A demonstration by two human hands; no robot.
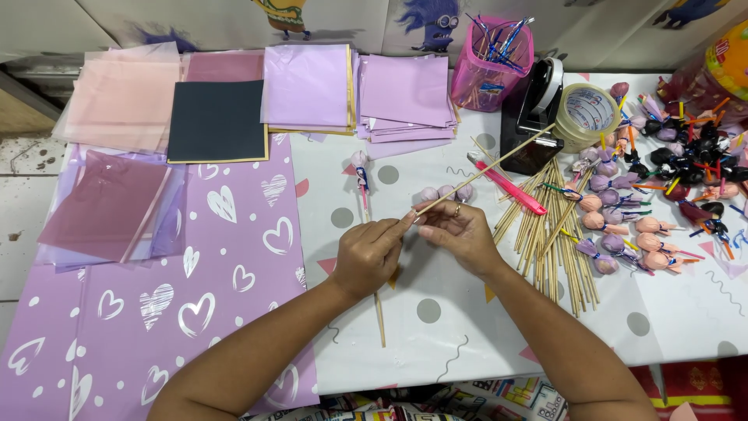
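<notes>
At the left of the table lay a purple sheet with white hearts [210, 257], and beyond it stacks of pink, black and lilac wrapping paper [308, 86]. Near the middle, the person's left hand [370, 253] was pinched narrow, its fingertips closed on the near end of a thin wooden skewer [483, 171], and the right hand [460, 230] met it from the other side, thumb and forefinger gripping the same end. The skewer was pale, straight and slim, and it slanted up and away to the right, its far tip reaching toward the black tape dispenser [534, 117]. To do this well, the grip probably had to stay light and close to the tip, with both hands turning together so that the thin stick neither bent nor slipped. A wrapped lollipop on a stick [362, 175] lay just beyond the left hand, and a pink cutter [514, 191] just beyond the right. Farther right lay a loose heap of skewers [557, 249], then many lollipops wrapped in purple and peach [623, 226].
</notes>
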